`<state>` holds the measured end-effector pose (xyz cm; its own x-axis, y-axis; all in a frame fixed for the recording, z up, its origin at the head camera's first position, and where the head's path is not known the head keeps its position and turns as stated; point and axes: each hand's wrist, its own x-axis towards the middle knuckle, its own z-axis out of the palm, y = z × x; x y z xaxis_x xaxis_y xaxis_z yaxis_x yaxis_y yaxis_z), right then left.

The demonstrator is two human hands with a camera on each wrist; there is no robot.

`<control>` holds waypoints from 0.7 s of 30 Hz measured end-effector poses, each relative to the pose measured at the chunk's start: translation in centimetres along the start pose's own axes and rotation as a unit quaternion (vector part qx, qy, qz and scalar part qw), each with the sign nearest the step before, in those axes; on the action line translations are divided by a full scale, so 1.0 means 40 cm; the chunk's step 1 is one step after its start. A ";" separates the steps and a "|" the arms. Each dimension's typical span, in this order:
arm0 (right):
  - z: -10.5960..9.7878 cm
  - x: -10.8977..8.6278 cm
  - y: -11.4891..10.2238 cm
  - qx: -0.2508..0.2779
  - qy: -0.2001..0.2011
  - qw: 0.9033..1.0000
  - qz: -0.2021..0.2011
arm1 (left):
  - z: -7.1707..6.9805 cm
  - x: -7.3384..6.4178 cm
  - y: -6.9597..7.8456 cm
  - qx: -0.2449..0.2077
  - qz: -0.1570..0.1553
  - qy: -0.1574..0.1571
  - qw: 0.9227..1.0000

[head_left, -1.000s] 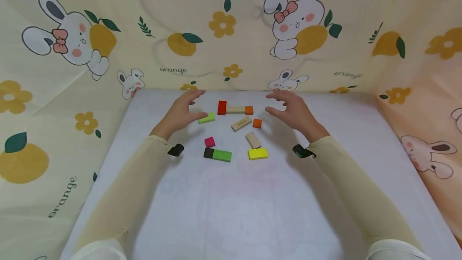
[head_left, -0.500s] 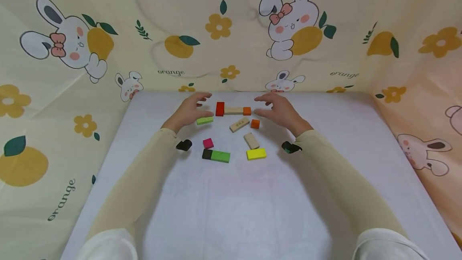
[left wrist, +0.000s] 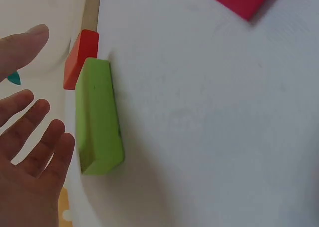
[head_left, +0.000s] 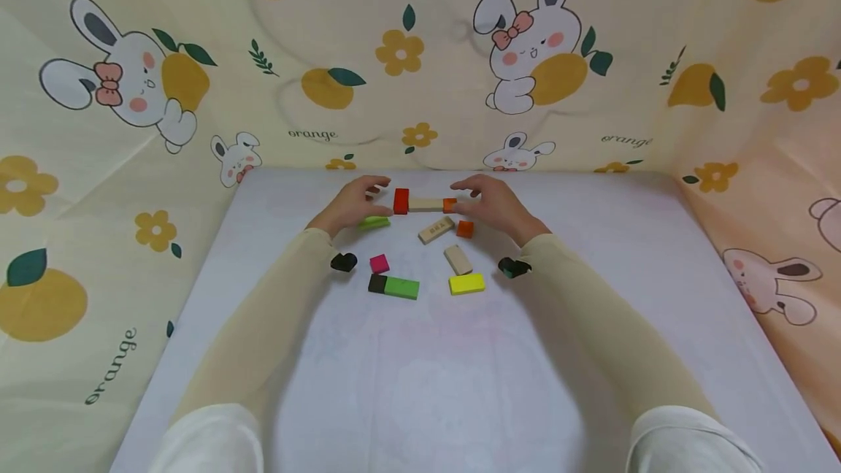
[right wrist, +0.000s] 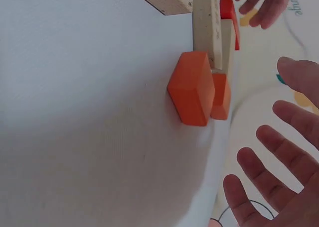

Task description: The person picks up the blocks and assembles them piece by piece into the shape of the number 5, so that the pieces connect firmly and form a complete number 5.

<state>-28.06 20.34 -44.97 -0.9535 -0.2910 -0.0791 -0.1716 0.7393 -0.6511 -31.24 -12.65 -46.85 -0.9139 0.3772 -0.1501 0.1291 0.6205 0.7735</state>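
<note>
A row of blocks lies at the back of the white table: a red block [head_left: 401, 201], a plain wooden block [head_left: 425, 204] and an orange block [head_left: 450, 205]. My left hand [head_left: 351, 204] is just left of the red end, fingers spread and holding nothing. Below that hand lies a light green block [left wrist: 99, 117], partly hidden in the head view. At the orange end my right hand [head_left: 493, 206] reaches in with parted fingers, its thumb overlapping the orange block in the head view. A second orange block [right wrist: 192, 87] sits nearer to me.
Nearer me lie a wooden block with markings [head_left: 436, 230], another wooden block [head_left: 458, 260], a yellow block [head_left: 467, 284], a pink block [head_left: 379, 263], and a black block [head_left: 377, 283] against a green block [head_left: 401, 287]. A rabbit-print cloth [head_left: 355, 35] rises behind.
Both hands have moved inward from the sides, the left to the right and the right to the left, toward the ends of the red-wood-orange row. The blocks have stayed in place.
</note>
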 end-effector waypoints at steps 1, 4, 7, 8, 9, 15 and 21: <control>0.003 0.004 0.000 -0.001 -0.001 1.000 0.000 | 0.003 0.004 0.001 0.001 -0.001 -0.002 1.000; 0.014 0.016 -0.001 -0.002 -0.002 1.000 -0.001 | 0.012 0.015 0.004 0.007 -0.004 -0.007 1.000; 0.025 0.028 0.000 0.000 -0.004 1.000 0.006 | 0.021 0.027 0.007 0.018 -0.007 -0.013 1.000; 0.030 0.032 0.002 0.000 -0.005 1.000 0.008 | 0.024 0.030 0.007 0.022 -0.007 -0.014 1.000; 0.034 0.037 0.003 -0.001 -0.006 1.000 0.011 | 0.027 0.033 0.008 0.025 -0.006 -0.016 1.000; 0.058 0.057 0.015 -0.018 -0.010 1.000 0.019 | 0.041 0.045 0.011 0.031 0.005 -0.015 0.999; 0.070 0.070 0.013 -0.019 -0.008 1.000 0.018 | 0.046 0.053 0.009 0.039 0.007 -0.007 0.999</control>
<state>-30.14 18.20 -47.66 -0.9550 -0.2739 -0.1139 -0.1476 0.7718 -0.6184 -32.42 -10.35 -48.04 -0.9063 0.3954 -0.1494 0.1714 0.6668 0.7252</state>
